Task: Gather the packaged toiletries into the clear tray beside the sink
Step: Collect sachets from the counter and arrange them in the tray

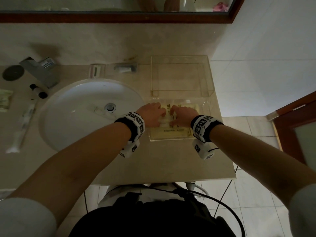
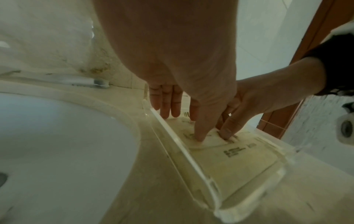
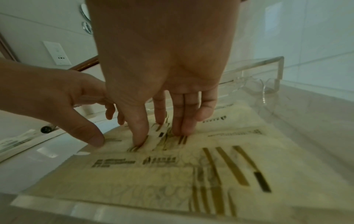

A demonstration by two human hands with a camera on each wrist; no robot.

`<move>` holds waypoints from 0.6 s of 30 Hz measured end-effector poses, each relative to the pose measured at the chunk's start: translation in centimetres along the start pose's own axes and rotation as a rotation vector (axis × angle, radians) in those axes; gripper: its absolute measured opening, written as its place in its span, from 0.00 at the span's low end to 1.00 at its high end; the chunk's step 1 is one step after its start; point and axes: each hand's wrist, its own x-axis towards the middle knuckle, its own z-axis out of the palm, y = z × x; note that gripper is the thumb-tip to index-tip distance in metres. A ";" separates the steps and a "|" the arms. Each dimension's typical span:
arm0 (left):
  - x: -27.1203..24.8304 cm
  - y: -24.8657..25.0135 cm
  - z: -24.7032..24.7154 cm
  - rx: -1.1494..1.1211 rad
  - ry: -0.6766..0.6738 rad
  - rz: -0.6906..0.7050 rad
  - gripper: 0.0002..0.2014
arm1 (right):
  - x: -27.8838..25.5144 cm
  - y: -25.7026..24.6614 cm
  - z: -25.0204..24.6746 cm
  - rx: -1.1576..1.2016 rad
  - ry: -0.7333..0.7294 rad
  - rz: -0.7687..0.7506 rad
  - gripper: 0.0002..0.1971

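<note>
A shallow clear tray (image 1: pixel 171 139) stands on the counter right of the sink (image 1: pixel 82 106). Pale yellow packets lie flat in it: a large one (image 3: pixel 134 181) with gold stripes and a smaller one (image 3: pixel 162 136) on top. My left hand (image 1: pixel 159 117) and right hand (image 1: pixel 174 116) are both inside the tray, side by side. Straight fingers and thumbs press on the small packet. In the left wrist view the left thumb (image 2: pixel 199 136) pushes its corner down beside the tray wall (image 2: pixel 172 136). Left of the sink lie a wrapped toothbrush (image 1: pixel 22 124), a small bottle (image 1: pixel 38 91) and a green packet (image 1: pixel 4 100).
A taller clear acrylic box (image 1: pixel 181 76) stands right behind the tray against the wall. The faucet (image 1: pixel 41 71) and a dark round disc (image 1: pixel 12 72) are at the far left. Two small dishes (image 1: pixel 97 71) sit behind the sink. The counter ends just right of the tray.
</note>
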 end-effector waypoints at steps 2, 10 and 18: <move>-0.1 -0.2 -0.2 -0.051 0.034 -0.019 0.22 | -0.1 0.2 -0.2 0.022 0.020 0.004 0.27; -1.5 -2.0 -1.1 -0.201 0.268 -0.125 0.27 | -0.5 0.3 -1.8 0.154 0.159 -0.017 0.33; -5.0 -5.3 -0.5 -0.311 0.389 -0.278 0.30 | -0.5 -3.9 -2.6 0.176 0.220 -0.038 0.38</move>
